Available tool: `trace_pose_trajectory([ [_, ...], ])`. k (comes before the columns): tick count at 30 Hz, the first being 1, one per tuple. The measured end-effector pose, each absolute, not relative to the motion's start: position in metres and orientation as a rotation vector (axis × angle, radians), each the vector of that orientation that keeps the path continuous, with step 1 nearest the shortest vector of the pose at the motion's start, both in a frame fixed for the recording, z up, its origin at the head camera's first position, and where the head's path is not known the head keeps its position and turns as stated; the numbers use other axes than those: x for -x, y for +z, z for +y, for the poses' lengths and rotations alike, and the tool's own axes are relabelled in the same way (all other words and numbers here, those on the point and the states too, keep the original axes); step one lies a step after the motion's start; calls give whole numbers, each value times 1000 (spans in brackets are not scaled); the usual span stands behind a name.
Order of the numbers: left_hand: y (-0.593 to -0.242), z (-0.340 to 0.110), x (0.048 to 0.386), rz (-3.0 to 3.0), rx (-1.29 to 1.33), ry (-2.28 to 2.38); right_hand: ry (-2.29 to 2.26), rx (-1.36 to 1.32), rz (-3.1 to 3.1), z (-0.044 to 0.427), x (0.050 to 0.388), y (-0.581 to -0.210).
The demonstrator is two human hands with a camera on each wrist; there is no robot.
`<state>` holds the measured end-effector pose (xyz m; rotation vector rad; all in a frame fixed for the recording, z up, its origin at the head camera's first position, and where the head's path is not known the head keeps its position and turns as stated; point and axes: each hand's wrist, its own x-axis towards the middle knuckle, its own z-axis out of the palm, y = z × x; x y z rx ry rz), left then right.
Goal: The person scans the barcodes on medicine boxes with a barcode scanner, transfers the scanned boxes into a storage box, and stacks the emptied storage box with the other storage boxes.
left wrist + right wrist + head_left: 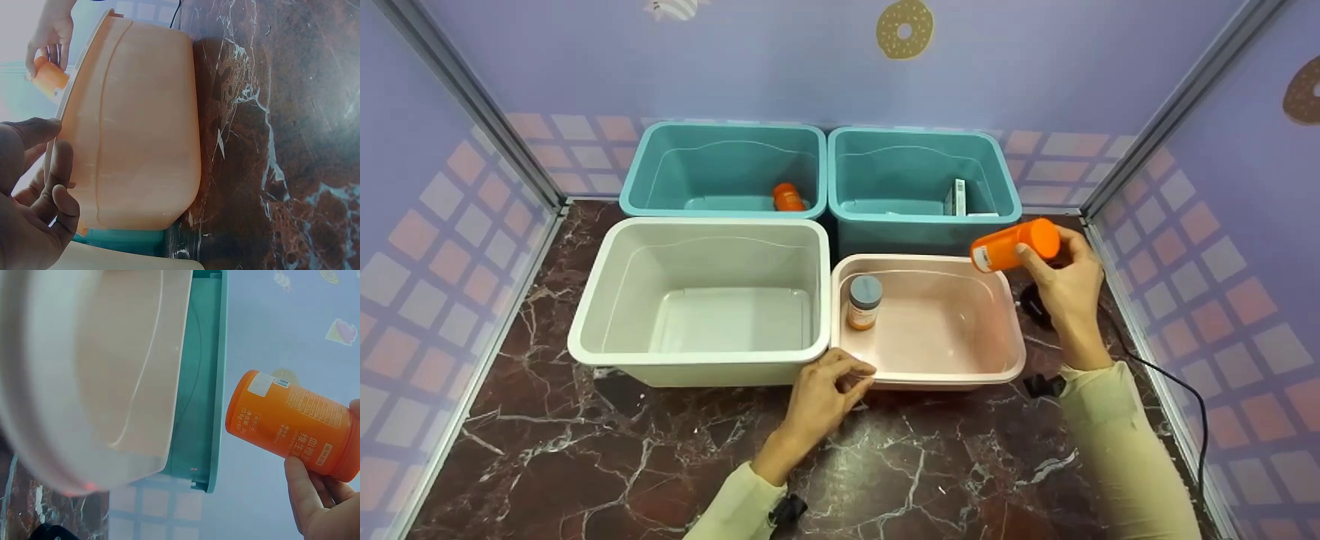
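Right hand (1071,286) grips orange bottle (1006,247), tilted near pink bin (945,377) — still to be set down. Left hand (819,394) pinches bin's front rim. Grey-lidded bottle (864,303) already inside — that one looks done.

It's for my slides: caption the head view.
Right hand holds an orange bottle aloft; left hand holds the pink bin by its rim.

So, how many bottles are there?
3: orange bottle in the right hand, grey-capped bottle in the pink bin, second orange bottle in the left teal bin. More may be hidden.
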<state>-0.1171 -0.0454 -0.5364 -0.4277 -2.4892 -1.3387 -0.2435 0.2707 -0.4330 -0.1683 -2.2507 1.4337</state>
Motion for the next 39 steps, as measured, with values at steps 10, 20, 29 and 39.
trace_pose_trajectory([
  [10,-537,-46,117,-2506,419,-1340,1421,126,-2234,254,254,-428],
  [20,-537,-45,117,-2508,421,-1343,1502,9,-2194,233,261,-421],
  [29,-536,-46,117,-2523,415,-1328,1469,-15,-2255,216,268,-419],
  [39,-536,-45,116,-2535,407,-1322,1554,-87,-2272,196,276,-415],
])
